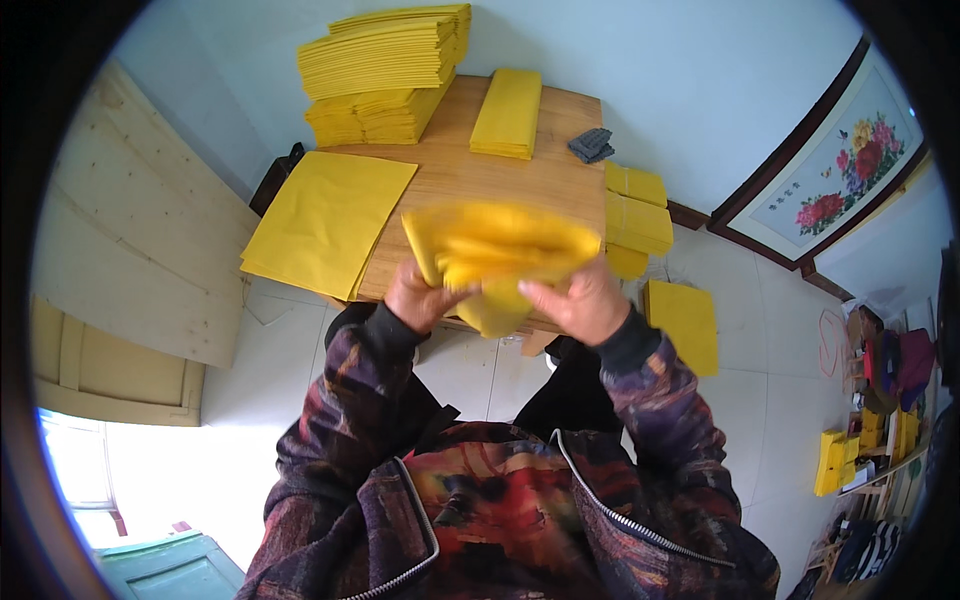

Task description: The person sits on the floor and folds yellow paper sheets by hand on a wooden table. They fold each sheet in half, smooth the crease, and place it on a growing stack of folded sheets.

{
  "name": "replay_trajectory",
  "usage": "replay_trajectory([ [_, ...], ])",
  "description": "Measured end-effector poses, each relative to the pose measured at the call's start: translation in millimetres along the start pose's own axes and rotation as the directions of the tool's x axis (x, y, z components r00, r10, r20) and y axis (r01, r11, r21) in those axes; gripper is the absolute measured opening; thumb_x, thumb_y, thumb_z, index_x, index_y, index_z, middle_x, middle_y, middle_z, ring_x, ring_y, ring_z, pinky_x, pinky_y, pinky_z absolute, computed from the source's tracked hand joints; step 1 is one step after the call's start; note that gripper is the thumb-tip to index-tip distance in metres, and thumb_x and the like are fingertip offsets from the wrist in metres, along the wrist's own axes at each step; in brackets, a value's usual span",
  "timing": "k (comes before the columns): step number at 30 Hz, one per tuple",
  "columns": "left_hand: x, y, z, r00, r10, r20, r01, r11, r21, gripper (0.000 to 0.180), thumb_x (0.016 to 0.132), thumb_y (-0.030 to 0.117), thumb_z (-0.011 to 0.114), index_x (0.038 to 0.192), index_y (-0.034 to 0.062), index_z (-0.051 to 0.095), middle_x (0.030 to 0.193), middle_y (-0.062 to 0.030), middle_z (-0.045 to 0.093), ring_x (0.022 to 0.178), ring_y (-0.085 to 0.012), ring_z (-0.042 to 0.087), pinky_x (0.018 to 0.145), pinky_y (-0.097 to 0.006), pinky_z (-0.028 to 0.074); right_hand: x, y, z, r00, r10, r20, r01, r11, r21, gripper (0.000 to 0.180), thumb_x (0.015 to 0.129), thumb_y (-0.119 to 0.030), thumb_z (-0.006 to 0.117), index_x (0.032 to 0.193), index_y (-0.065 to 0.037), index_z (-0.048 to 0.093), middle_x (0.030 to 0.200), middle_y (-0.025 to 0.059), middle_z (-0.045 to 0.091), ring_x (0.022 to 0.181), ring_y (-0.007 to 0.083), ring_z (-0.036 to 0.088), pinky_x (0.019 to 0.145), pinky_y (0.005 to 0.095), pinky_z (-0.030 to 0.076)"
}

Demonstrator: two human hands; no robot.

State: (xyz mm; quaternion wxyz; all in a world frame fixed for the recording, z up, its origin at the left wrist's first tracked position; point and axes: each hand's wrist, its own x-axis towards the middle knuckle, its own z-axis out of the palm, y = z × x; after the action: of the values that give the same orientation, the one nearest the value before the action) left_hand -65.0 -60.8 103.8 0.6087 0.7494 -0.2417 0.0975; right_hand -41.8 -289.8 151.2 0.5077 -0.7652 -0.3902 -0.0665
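Pale blue walls, a white tiled floor, a framed flower picture, and perhaps a window's glare lower left.

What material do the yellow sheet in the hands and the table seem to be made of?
Yellow sheet: probably thin matte paper; it bends and folds softly between the left hand and right hand, though it is blurred. Table: apparently bare, unvarnished wood, light brown with visible grain.

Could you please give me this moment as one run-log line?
left hand: grip on folded yellow paper sheet | right hand: grip on same sheet | sheet: blurred, above wooden table
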Motion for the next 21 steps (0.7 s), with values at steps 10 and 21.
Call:
replay_trajectory([
  [10,68,-7,-1,0.99,-0.049,-0.131,-0.005,0.923,-0.385,0.021,0.084,0.002,0.07,0.105,0.0019,0.067,0.097,-0.003,0.069,0.089,-0.0116,0.062,0.081,-0.028,0.051,58,41,-22,0.989,0.053,-0.136,-0.017,0.967,0.254,0.015,0.085,-0.005,0.066,0.1,-0.001,0.063,0.087,0.0033,0.066,0.077,0.0101,0.06,0.07,0.0262,0.05],
  [21,65,-69,12,0.97,-0.18,-0.161,0.103,0.91,-0.401,0.023,0.084,0.006,0.071,0.107,0.0013,0.067,0.098,-0.0036,0.069,0.087,-0.0108,0.062,0.078,-0.027,0.051,38,100,7,0.965,0.233,-0.118,-0.165,0.895,0.413,0.02,0.086,-0.006,0.066,0.105,-0.001,0.062,0.091,0.0025,0.066,0.081,0.0087,0.059,0.073,0.0255,0.049],
])
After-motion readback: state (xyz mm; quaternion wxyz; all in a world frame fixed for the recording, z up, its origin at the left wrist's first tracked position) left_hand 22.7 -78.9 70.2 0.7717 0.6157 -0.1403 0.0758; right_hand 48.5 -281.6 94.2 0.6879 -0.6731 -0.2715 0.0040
